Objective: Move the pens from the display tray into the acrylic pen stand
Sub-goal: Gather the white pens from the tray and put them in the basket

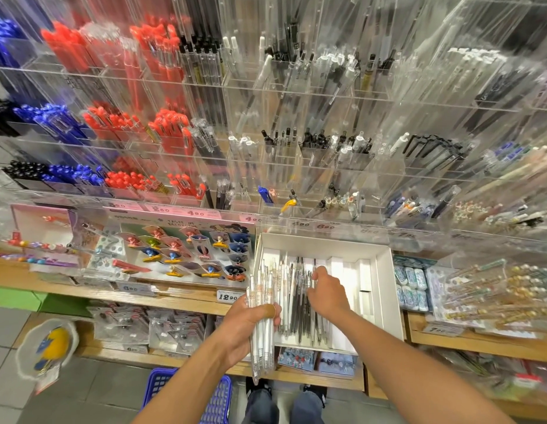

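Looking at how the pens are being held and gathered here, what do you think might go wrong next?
1. The left hand grips a thick bundle of clear pens near the middle, so outer ones might slide out and fall toward the blue basket on the floor.
2. The right hand reaches among the dark pens left in the white tray; it could scatter them.
3. The tray's front edge seems to overhang the shelf, so pressing down may tip it.

The left hand (pixel 251 319) grips a bundle of clear white-barrelled pens (pixel 261 316); the right hand (pixel 327 293) reaches onto dark pens (pixel 299 301) lying in the white cardboard display tray (pixel 385 289).
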Demonstrator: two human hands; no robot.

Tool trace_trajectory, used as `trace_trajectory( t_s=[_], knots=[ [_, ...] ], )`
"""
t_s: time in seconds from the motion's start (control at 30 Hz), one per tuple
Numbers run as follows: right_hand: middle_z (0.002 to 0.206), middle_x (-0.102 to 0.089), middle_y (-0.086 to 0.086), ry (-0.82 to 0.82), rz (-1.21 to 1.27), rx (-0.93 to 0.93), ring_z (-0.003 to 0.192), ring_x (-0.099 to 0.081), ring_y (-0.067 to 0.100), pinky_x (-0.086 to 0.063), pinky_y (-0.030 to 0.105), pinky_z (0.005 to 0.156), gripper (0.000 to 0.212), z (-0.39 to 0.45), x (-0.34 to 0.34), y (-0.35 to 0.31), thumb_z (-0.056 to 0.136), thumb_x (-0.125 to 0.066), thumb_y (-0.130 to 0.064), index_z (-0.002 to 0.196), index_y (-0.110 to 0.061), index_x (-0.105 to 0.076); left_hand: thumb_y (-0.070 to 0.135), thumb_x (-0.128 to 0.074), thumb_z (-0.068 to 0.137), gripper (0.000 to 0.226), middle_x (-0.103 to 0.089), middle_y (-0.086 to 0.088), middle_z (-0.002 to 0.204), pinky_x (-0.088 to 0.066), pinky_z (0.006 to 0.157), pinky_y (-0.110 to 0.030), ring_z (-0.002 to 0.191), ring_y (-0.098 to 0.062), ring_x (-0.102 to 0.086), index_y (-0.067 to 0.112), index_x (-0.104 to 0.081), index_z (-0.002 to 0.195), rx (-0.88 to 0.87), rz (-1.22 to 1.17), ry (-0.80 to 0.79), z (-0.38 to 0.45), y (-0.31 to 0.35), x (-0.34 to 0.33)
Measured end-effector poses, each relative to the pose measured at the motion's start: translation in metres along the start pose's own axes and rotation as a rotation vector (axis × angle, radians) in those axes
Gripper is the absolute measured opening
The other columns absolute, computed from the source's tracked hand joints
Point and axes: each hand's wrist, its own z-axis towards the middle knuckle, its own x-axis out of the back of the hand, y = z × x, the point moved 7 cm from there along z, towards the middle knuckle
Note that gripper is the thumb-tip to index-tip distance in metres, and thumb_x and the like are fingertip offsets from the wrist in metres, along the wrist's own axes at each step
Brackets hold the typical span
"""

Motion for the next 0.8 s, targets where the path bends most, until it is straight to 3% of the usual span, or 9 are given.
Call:
trace_trajectory(
  t_s=[0.1,0.23,0.33,0.4,0.53,0.67,0.8],
  knots=[
    [0.088,-0.056,0.001,-0.048,0.090,-0.028,0.068,-0.054,0.011,-0.038,0.023,0.053,0.026,-0.004,0.000,0.003,0.096,-0.055,-0.020,0.118,-0.013,-0.044,0.014,-0.095,0.047,0.114,-0.074,-0.015,0.096,-0.027,0.117,-0.056,0.115,-0.036,-0.061,-0.001,-0.036,0.143,0.004,0.005,-0.017,0.002,-0.001,-0.002],
    [0.108,-0.061,0.007,-0.146,0.173,0.006,0.083,-0.061,0.020,-0.050,0.030,0.072,0.017,-0.013,-0.002,0.003,0.100,-0.050,-0.025,0.108,-0.009,-0.050,0.012,-0.095,0.052,0.109,-0.075,-0.012,0.093,-0.037,0.112,-0.052,0.113,-0.035,-0.062,-0.003,-0.037,0.143,-0.007,-0.024,-0.029,-0.002,0.002,-0.005],
    [0.109,-0.059,0.004,-0.206,0.234,0.011,0.071,-0.063,0.014,-0.047,0.021,0.057,0.013,-0.023,-0.003,0.004,0.102,-0.046,-0.027,0.109,-0.017,-0.046,0.008,-0.092,0.055,0.094,-0.075,-0.016,0.101,-0.057,0.085,-0.042,0.092,-0.029,-0.069,-0.001,-0.046,0.136,-0.008,-0.049,-0.030,-0.005,0.004,-0.006],
    [0.097,-0.057,-0.001,-0.211,0.238,0.006,0.064,-0.061,0.009,-0.044,0.018,0.054,0.007,-0.030,-0.004,0.006,0.102,-0.045,-0.025,0.106,-0.018,-0.044,0.006,-0.090,0.057,0.081,-0.075,-0.015,0.102,-0.059,0.070,-0.036,0.092,-0.032,-0.072,0.001,-0.051,0.129,-0.003,-0.038,-0.039,-0.007,0.003,-0.007],
    [0.084,-0.056,0.000,-0.191,0.241,-0.003,0.068,-0.056,0.014,-0.046,0.023,0.060,0.014,-0.040,-0.002,0.006,0.102,-0.044,-0.022,0.089,-0.018,-0.046,0.005,-0.088,0.059,0.072,-0.074,-0.016,0.106,-0.055,0.090,-0.053,0.103,-0.037,-0.070,0.001,-0.056,0.124,-0.012,-0.012,-0.041,-0.013,0.002,-0.005],
    [0.095,-0.066,0.006,-0.129,0.361,-0.008,0.058,-0.060,0.010,-0.045,0.023,0.050,0.009,-0.051,0.014,0.004,0.104,-0.040,-0.028,0.103,-0.020,-0.045,0.005,-0.089,0.060,0.076,-0.073,-0.021,0.098,-0.058,0.076,-0.050,0.085,-0.031,-0.071,-0.008,-0.054,0.126,-0.006,-0.023,-0.043,-0.020,0.000,0.003],
    [0.089,-0.063,0.003,-0.014,0.411,0.083,0.064,-0.056,0.011,-0.042,0.026,0.058,0.019,-0.059,0.039,-0.009,0.104,-0.039,-0.034,0.100,-0.019,-0.050,0.007,-0.090,0.058,0.096,-0.072,-0.020,0.112,-0.041,0.105,-0.060,0.106,-0.032,-0.069,-0.006,-0.040,0.139,-0.059,-0.036,0.049,-0.033,-0.004,0.017]
  ],
)
